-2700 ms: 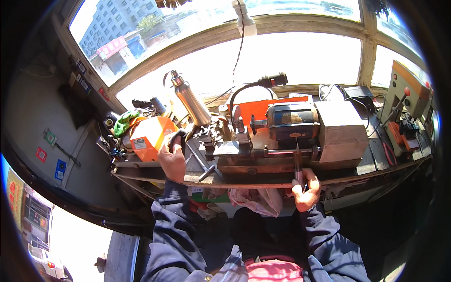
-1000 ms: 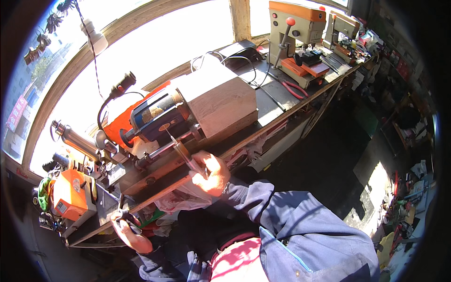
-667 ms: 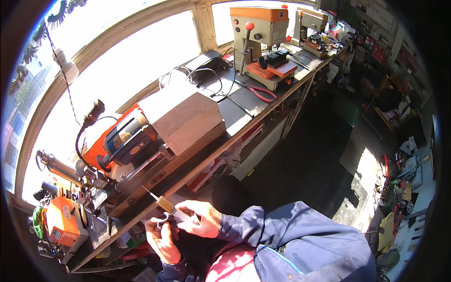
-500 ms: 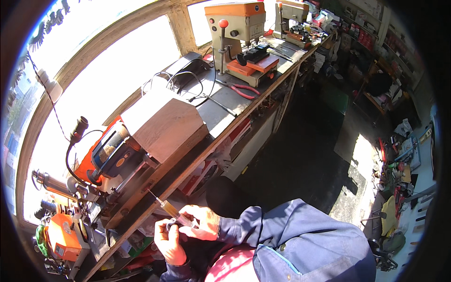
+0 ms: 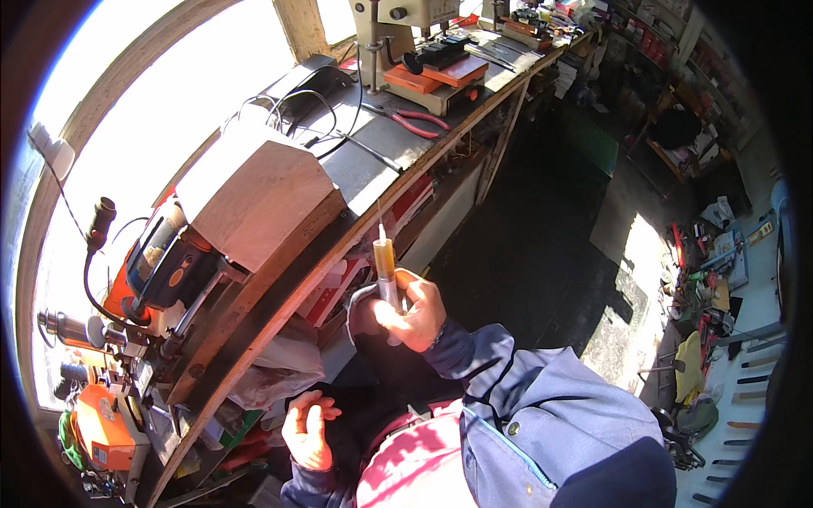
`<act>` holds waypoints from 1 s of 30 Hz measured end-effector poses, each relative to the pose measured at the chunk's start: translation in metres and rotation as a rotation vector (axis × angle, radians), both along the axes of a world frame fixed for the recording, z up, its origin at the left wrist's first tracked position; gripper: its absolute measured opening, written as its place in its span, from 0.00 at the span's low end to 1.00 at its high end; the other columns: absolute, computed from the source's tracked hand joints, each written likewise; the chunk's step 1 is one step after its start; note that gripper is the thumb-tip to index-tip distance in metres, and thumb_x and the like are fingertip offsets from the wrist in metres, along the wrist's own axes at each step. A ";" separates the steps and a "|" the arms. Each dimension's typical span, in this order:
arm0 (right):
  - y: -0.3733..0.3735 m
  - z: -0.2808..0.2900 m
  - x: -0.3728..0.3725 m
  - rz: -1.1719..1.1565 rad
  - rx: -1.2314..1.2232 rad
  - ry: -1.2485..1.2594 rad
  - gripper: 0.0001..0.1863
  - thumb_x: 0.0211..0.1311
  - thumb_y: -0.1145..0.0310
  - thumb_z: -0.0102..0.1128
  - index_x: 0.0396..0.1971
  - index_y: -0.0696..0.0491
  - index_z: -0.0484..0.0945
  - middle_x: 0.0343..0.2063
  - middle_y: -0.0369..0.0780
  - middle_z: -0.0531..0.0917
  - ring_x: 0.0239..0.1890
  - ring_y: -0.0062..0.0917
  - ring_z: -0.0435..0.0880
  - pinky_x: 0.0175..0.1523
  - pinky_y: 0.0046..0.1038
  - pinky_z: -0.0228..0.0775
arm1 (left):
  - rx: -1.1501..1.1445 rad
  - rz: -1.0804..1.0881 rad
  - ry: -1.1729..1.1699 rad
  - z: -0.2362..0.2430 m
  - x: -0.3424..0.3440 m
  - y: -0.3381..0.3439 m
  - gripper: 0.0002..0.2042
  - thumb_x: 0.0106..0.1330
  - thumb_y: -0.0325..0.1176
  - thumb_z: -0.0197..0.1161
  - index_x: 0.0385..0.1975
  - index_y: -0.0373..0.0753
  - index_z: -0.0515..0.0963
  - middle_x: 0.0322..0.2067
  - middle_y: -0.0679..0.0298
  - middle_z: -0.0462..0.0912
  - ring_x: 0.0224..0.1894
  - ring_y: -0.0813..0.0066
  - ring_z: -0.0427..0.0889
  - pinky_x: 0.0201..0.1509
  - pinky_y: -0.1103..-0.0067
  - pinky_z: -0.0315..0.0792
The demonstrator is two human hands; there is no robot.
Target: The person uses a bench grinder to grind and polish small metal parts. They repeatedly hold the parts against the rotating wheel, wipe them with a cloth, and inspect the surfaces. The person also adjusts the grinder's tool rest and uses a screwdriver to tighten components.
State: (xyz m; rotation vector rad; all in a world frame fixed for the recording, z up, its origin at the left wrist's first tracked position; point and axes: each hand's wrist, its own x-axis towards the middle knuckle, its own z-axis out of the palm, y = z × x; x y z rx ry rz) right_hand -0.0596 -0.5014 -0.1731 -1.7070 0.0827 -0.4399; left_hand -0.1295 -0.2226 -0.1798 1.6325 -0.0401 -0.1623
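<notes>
Syringe (image 5: 384, 264), slim, clear, amber-filled, is grasped by the right hand (image 5: 417, 311), needle (image 5: 380, 213) toward twelve o'clock, presumably clear of fingers; left hand (image 5: 308, 432), at seven, half-curled, seemingly empty.

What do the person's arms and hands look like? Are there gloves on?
No gloves! The left hand and right hand are both bare. Long, dark blue cloth sleeves cover the arms, all wrinkly with folds. They belong to a dark blue jacket with a light blue strip down its front.
</notes>
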 end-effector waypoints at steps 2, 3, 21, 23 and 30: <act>-0.025 0.012 0.019 -0.087 -0.002 0.027 0.12 0.55 0.70 0.70 0.34 0.61 0.78 0.25 0.43 0.82 0.24 0.24 0.82 0.30 0.29 0.73 | -0.037 0.025 0.042 -0.007 -0.008 0.007 0.12 0.75 0.29 0.57 0.51 0.29 0.77 0.38 0.54 0.86 0.34 0.71 0.86 0.43 0.78 0.78; -0.036 0.020 0.030 -0.129 -0.068 -0.013 0.13 0.55 0.69 0.71 0.34 0.61 0.78 0.25 0.43 0.82 0.25 0.25 0.83 0.32 0.29 0.74 | -0.016 0.052 0.050 -0.009 -0.011 0.010 0.11 0.75 0.29 0.57 0.51 0.29 0.77 0.38 0.55 0.86 0.34 0.71 0.86 0.43 0.78 0.78; -0.085 0.064 0.185 -0.313 -0.483 -0.075 0.22 0.56 0.59 0.73 0.48 0.55 0.81 0.36 0.48 0.88 0.39 0.43 0.88 0.47 0.38 0.79 | -0.048 0.299 0.035 -0.020 -0.049 0.047 0.17 0.74 0.38 0.62 0.51 0.30 0.77 0.35 0.56 0.85 0.31 0.73 0.85 0.40 0.80 0.77; -0.084 0.058 0.174 -0.318 -0.484 -0.134 0.24 0.56 0.60 0.74 0.50 0.54 0.80 0.32 0.46 0.87 0.35 0.39 0.88 0.45 0.37 0.79 | -0.061 0.311 0.040 -0.022 -0.050 0.050 0.17 0.74 0.38 0.62 0.51 0.30 0.77 0.35 0.56 0.86 0.32 0.73 0.85 0.40 0.80 0.77; -0.091 0.045 0.171 -0.245 -0.501 0.176 0.27 0.55 0.58 0.75 0.54 0.51 0.79 0.32 0.44 0.88 0.36 0.36 0.89 0.45 0.38 0.79 | -0.058 0.271 0.056 -0.021 -0.043 0.050 0.16 0.74 0.35 0.62 0.52 0.28 0.77 0.36 0.55 0.86 0.34 0.73 0.85 0.43 0.79 0.79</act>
